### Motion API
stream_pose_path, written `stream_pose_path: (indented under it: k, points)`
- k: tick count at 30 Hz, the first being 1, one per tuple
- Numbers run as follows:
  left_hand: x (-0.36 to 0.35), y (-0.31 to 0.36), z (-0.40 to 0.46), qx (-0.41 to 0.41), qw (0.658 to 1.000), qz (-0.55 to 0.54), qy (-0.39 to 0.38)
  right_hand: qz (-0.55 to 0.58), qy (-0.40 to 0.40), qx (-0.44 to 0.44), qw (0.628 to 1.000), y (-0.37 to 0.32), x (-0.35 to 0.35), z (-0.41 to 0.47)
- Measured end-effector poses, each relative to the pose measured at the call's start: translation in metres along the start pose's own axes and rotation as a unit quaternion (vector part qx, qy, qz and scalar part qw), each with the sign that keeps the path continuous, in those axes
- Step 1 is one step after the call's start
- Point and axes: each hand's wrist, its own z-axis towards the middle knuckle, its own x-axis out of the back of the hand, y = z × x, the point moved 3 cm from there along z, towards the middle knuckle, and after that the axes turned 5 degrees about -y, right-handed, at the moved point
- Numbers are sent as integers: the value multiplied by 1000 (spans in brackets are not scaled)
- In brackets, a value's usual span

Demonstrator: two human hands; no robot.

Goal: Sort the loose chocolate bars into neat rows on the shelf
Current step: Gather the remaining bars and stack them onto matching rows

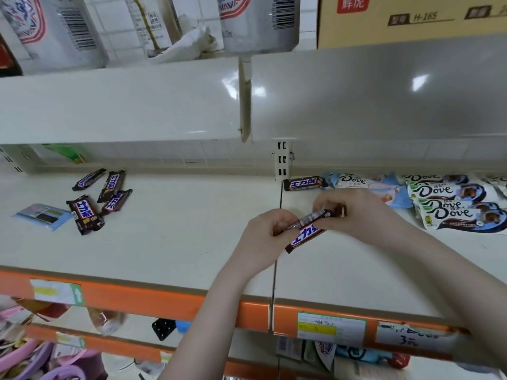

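the fingers of the left hand (267, 229) were curled round the lower ends of a small bundle of brown chocolate bars (308, 229), and the fingers of the right hand (354, 212) were curled over the upper ends, so both hands held the bundle between them just above the cream shelf (192, 242), near the seam where two shelf boards met. how many bars were in the bundle could not be told. one brown bar (304, 183) lay flat at the back of the shelf, just beyond the right hand. beside it to the right lay a pile of white and blue chocolate packets (450, 204). well apart on the left, four loose brown bars (103, 197) lay scattered at odd angles, with a flat blue packet (44, 215) near them. an orange price rail (164, 300) with paper labels (332, 329) ran along the shelf's front edge.
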Motion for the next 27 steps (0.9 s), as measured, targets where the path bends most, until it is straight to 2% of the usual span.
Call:
stream_pose_path:
  k: [4,7,10,13,16,21,27]
  points:
    - [1,2,-1,-25,998,21,62,-1,-67,-10,998,4,-3,11]
    - [6,1,1,-13,989,19,149,55,-68,-19,996,9,2,25]
    - [10,-4,-4,20,966,136,218,52,-53,-35,997,21,15,45]
    - [4,-11,-7,50,943,264,194,34,-54,-61,996,38,22,64]
    - [-4,-14,-8,77,926,339,146,30,-65,-74,995,51,19,79]
    - [-7,-16,-9,78,916,363,151,-5,-89,-85,992,58,9,97]
    - [-7,-16,-8,64,914,369,158,-44,-50,-118,991,61,-5,100]
